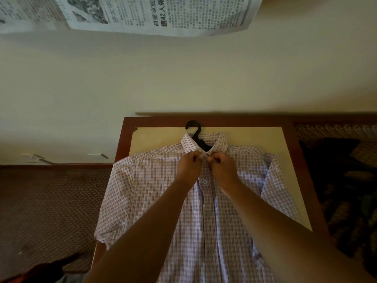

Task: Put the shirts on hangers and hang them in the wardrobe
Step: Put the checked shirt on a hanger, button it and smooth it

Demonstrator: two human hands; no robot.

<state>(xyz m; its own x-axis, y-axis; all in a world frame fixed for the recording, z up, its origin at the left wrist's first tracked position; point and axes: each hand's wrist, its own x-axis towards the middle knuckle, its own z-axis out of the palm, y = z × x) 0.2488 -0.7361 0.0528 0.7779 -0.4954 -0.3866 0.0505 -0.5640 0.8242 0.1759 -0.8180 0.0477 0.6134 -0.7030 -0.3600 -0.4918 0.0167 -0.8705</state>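
1. The left hand [188, 167] and right hand [223, 168] are close together at the shirt's [204, 211] neck, each with fingers curled and pinching the front edge just below the collar [204, 139]; they appear to be working the top button, though the button itself is hidden between the fingertips.
2. The shirt lies flat, front up, on a table [224, 131], its sleeves spread to both sides.
3. A black hanger [195, 133] sits inside the neck, and only its hook and stem show above the collar.
4. The checked cloth looks light, soft and limp, so it will likely sag and slide if lifted by the fabric.
5. The safest hold for carrying is probably the stiff hook, which lets the hanger's shoulders bear the shirt.
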